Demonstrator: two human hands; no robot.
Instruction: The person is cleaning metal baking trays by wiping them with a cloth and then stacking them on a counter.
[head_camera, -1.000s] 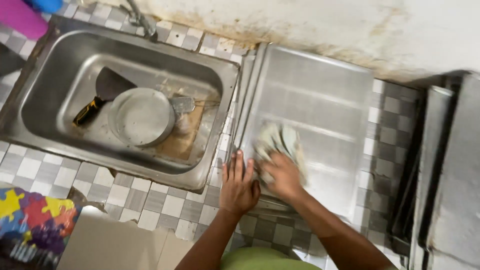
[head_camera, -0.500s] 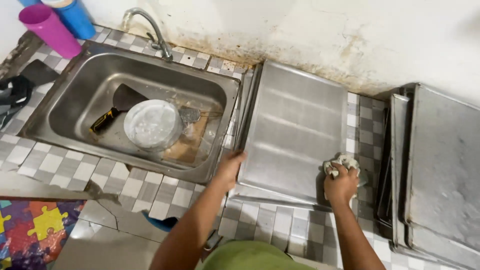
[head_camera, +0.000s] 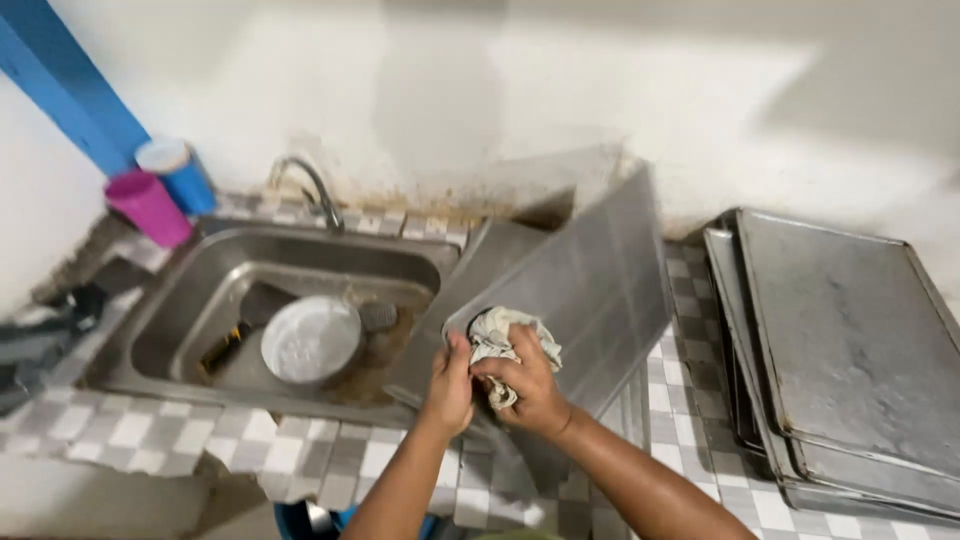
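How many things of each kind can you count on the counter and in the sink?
Trays in hand: 1
Trays stacked at the right: about 3
Cups: 2
Cloths: 1
Round pans: 1
Total: about 8

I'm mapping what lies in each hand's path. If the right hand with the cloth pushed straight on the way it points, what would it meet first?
Most likely the tilted steel tray: the right hand presses the crumpled cloth at its near edge, pointing up and away. Beyond that lies the wall, though depth is hard to judge.
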